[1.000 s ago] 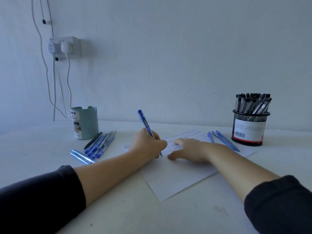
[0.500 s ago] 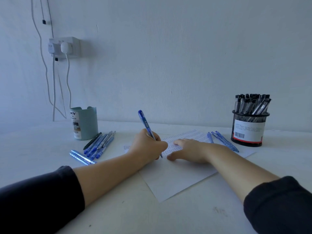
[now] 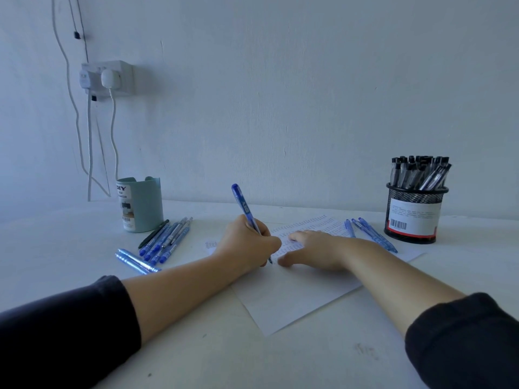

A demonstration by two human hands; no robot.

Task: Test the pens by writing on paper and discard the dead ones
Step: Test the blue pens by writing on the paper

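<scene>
My left hand (image 3: 247,244) grips a blue pen (image 3: 243,206) with its tip down on the white paper (image 3: 297,296), which carries rows of small blue marks. My right hand (image 3: 314,249) lies flat on the sheet, fingers spread, just right of the pen tip. Several blue pens and one dark pen (image 3: 165,238) lie in a bunch on the left, with two more blue pens (image 3: 136,261) in front of them. Three blue pens (image 3: 370,233) rest on the paper's far right corner.
A green pen cup (image 3: 140,203) stands at the back left. A black mesh holder (image 3: 412,216) full of several black-capped pens stands at the back right. A wall socket (image 3: 108,78) with plugs and hanging cables is on the wall to the left.
My left hand has shifted very slightly with the pen on the paper. My right hand stays pressed on the sheet.
</scene>
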